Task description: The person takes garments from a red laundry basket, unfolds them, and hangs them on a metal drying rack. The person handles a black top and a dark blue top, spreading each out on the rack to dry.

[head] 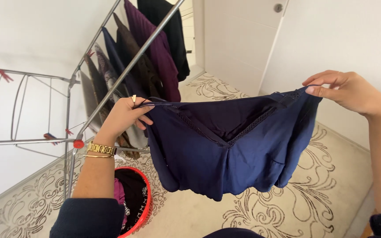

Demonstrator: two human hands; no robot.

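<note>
Your left hand (pixel 124 115) is pinched shut on the thin strap end of a navy-blue fabric garment with a lace-trimmed neckline (pixel 225 150); a ring shows on one finger and a gold-coloured metal watch with a bangle (pixel 100 150) sits at the wrist. Your right hand (pixel 349 91) is raised well off to the other side, fingertips (pixel 314 90) clamped on the garment's opposite top corner. Hands wide apart, cloth stretched between them at about chest height, its lower part hanging loose in folds in mid-air, touching nothing below.

Dark sleeves cover both your forearms near the bottom edge of the view.

Just behind your left hand: a silver metal folding drying rack (pixel 124 72), rails slanting up and away. Dark garments hang in a row over it (pixel 155 48), purple, black, brown and a grey patterned piece. Small red pegs (pixel 5 76) are clipped on the side wing rails, and a red joint cap shows on the frame near your watch.

Below your left forearm: a round red plastic laundry basket (pixel 146 194) on the floor, holding black and magenta cloth.

Underfoot: a cream carpet with dark scrolling floral outlines (pixel 296 202). White walls and a white door (pixel 239 39) stand beyond.
</note>
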